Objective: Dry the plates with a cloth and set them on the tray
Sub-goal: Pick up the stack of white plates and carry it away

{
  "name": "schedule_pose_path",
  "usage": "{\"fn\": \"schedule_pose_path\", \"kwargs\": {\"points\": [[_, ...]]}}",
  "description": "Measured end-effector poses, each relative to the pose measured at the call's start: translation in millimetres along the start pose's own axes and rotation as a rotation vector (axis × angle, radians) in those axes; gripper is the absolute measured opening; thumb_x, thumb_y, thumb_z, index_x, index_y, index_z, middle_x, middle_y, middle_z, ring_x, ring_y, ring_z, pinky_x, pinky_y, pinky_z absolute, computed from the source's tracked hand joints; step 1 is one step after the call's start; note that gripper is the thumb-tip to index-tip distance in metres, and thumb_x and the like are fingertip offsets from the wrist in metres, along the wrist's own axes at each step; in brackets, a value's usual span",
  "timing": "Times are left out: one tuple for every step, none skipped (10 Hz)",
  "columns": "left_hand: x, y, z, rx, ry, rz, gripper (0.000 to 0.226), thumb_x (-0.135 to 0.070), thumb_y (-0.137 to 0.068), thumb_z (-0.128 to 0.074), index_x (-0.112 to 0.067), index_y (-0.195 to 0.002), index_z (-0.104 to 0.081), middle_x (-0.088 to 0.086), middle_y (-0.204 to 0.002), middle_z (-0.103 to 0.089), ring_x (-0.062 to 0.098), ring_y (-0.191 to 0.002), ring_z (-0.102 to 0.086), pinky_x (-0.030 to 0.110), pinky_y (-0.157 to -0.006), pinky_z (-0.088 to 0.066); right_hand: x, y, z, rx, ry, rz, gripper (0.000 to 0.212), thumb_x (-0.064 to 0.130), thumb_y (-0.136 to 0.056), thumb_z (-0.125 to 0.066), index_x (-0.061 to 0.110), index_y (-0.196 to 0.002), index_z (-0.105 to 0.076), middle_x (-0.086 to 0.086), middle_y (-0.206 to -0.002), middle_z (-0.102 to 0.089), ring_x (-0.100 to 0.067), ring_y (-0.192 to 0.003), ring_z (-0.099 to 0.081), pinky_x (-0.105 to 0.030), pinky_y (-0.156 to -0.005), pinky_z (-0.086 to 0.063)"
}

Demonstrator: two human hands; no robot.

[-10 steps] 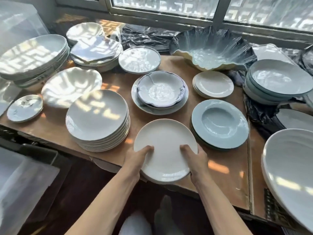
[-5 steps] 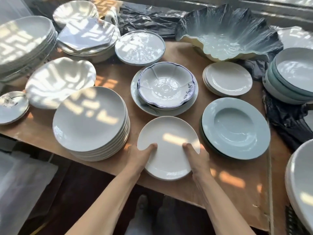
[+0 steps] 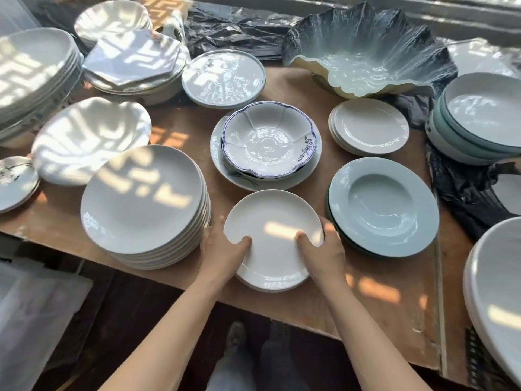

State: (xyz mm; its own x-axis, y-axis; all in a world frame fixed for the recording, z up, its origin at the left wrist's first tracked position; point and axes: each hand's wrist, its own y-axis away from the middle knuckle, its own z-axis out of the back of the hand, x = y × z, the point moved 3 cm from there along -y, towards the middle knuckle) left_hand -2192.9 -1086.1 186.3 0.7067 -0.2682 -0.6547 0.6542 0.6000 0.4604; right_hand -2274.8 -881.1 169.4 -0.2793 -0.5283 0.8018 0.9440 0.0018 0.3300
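- Left hand [image 3: 222,251] and right hand [image 3: 324,249] grip the white plate [image 3: 272,230] by its near rim — thumbs on top.
- It seems to sit on more plates, on the wooden table [image 3: 380,292].

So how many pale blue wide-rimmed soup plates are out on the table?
1 shows: the pale blue soup plate, right of the white plate the hands hold. Dark rims beneath it suggest more hidden.

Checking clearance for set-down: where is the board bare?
Bare wood lies at the near right corner, right of the held white plate and below the pale blue plate. Left and back are crowded with the plate stack and bowls.
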Motion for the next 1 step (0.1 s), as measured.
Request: {"fn": "schedule_pose_path", "kwargs": {"points": [[-14.8, 12.6, 9.2, -0.134, -0.094, -0.228, 0.067, -0.03, -0.086, -0.068, -0.02, -0.147, -0.042, 0.005, -0.143, -0.042, 0.026, -0.135, -0.037, 0.039, -0.115, -0.028, 7.2, 11.3, 7.1, -0.07, 0.051, 0.117, 0.056, 0.023, -0.092, -0.07, 0.018, -0.145, -0.053, -0.005, -0.138, -0.058, -0.024, -0.128, -0.053, -0.03, -0.106, -0.038]]}}
